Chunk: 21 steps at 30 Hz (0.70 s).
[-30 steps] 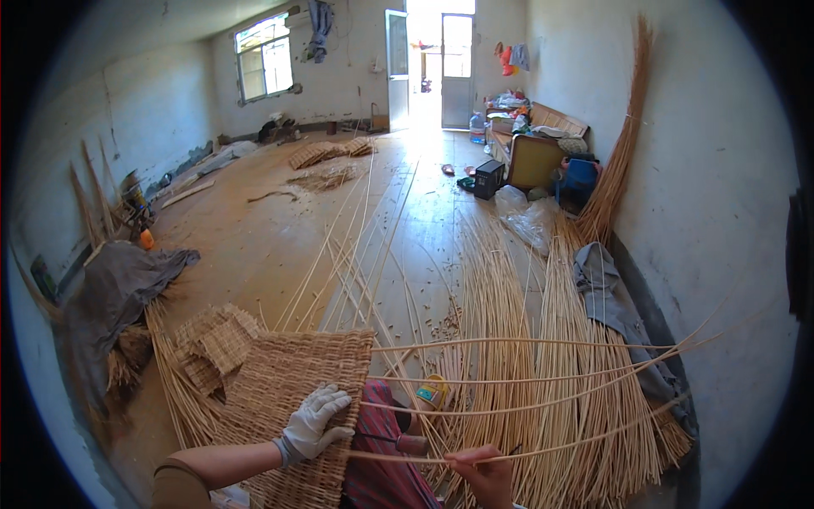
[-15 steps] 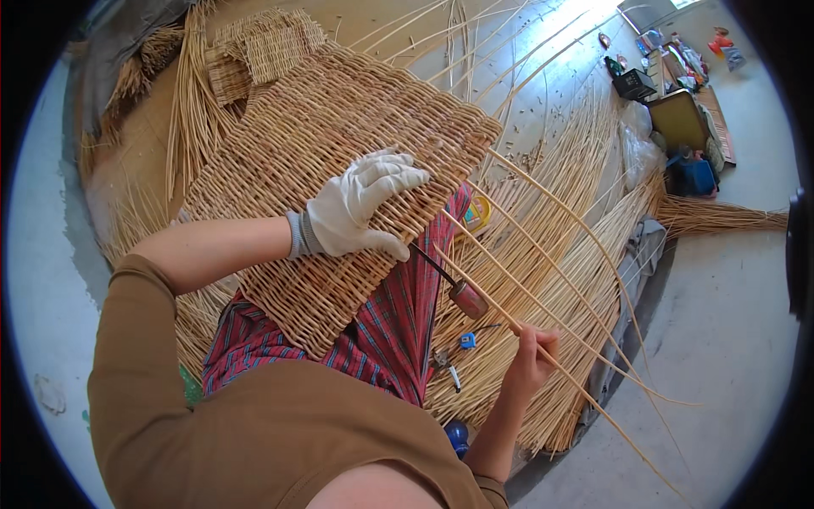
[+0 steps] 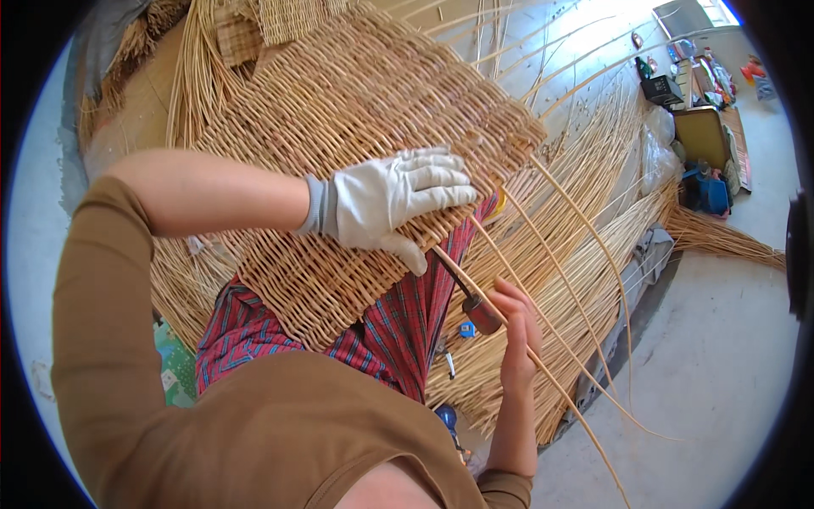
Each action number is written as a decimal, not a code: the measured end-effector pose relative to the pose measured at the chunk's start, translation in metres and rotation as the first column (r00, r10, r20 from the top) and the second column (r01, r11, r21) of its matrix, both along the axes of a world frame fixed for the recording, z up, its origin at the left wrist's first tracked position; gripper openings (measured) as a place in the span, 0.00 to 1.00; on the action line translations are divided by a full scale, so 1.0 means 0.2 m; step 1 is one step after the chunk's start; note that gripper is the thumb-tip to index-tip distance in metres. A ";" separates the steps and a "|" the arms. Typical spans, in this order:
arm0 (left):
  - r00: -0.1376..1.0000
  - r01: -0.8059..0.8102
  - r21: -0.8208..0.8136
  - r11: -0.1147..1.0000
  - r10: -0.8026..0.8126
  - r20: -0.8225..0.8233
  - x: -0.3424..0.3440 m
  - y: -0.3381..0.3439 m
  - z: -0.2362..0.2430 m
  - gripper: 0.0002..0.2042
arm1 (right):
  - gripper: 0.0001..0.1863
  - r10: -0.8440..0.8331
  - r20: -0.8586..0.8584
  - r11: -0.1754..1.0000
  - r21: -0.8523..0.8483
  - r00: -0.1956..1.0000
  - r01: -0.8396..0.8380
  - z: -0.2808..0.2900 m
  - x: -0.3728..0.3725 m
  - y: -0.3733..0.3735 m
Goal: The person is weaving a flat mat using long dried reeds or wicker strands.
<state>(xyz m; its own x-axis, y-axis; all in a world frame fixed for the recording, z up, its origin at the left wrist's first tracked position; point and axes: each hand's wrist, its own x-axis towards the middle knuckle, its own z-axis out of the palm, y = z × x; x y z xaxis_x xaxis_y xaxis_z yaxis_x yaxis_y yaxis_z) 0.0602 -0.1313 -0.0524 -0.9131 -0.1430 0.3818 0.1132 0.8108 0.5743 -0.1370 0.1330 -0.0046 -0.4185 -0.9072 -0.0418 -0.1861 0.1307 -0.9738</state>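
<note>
A large woven wicker panel lies slanted across my lap, over red plaid cloth. My left hand, in a white glove, rests flat on it near the right edge, fingers stretched and thumb at the border. Just beside that thumb, a dark metal awl with a worn reddish handle sticks into the edge. A pale wicker rod runs alongside the awl, its tip at the panel's edge. My bare right hand is round this rod, close to the handle, with fingers fairly straight. Other long rods stick out from the same edge.
Bundles of loose rods cover the floor to the right, on a grey cloth. A small blue tape measure lies below the awl. More woven pieces are at the far left; boxes and a blue container stand at the right.
The rod's tip has come up to the panel's edge beside the awl. My right hand has moved up along the rod toward the handle, its fingers straighter. The panel sits farther right in view.
</note>
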 end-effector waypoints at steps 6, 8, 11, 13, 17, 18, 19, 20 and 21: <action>1.000 -0.009 -0.128 0.992 0.008 -0.006 -0.02 0.00 0.04 0.52 | 0.30 0.242 -0.104 0.932 0.302 0.965 -0.201 0.01 0.01 -0.07; 1.000 -0.013 -0.109 0.994 0.010 -0.028 -0.03 -0.01 0.04 0.53 | 0.30 0.273 -0.100 0.936 0.259 0.957 -0.240 0.02 0.01 -0.11; 0.999 -0.019 -0.081 0.996 0.017 -0.029 -0.02 -0.01 0.04 0.54 | 0.30 0.345 0.095 0.862 0.361 0.934 -0.355 -0.01 -0.08 -0.14; 0.999 -0.029 -0.079 0.996 0.027 -0.027 -0.02 0.00 0.04 0.53 | 0.28 0.420 0.152 0.767 0.467 0.895 -0.440 0.00 -0.12 -0.17; 0.998 -0.064 -0.102 0.993 0.063 -0.010 -0.02 0.00 0.04 0.52 | 0.26 0.589 -0.081 0.701 0.545 0.804 -0.459 -0.01 -0.14 -0.24; 0.996 -0.085 -0.096 0.992 0.086 0.001 -0.02 0.00 0.04 0.52 | 0.26 0.590 -0.088 0.706 0.539 0.803 -0.459 -0.01 -0.14 -0.22; 0.994 -0.111 -0.071 0.991 0.110 -0.017 -0.02 0.03 0.04 0.53 | 0.26 0.602 -0.113 0.707 0.536 0.791 -0.461 0.01 -0.13 -0.21; 0.993 -0.120 -0.079 0.990 0.119 -0.017 -0.02 0.02 0.03 0.53 | 0.27 0.613 -0.138 0.708 0.533 0.778 -0.463 0.01 -0.13 -0.21; 0.992 -0.124 -0.072 0.990 0.121 -0.036 -0.02 0.00 0.03 0.53 | 0.27 0.618 -0.142 0.708 0.528 0.773 -0.470 0.02 -0.13 -0.23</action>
<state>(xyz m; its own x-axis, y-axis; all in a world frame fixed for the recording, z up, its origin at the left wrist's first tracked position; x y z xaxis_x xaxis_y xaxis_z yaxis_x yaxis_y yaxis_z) 0.0564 -0.1312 -0.0464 -0.8778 -0.2236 0.4237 0.0273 0.8596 0.5102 -0.1624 0.0866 -0.0015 0.0847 -0.8867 -0.4545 -0.6209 0.3098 -0.7201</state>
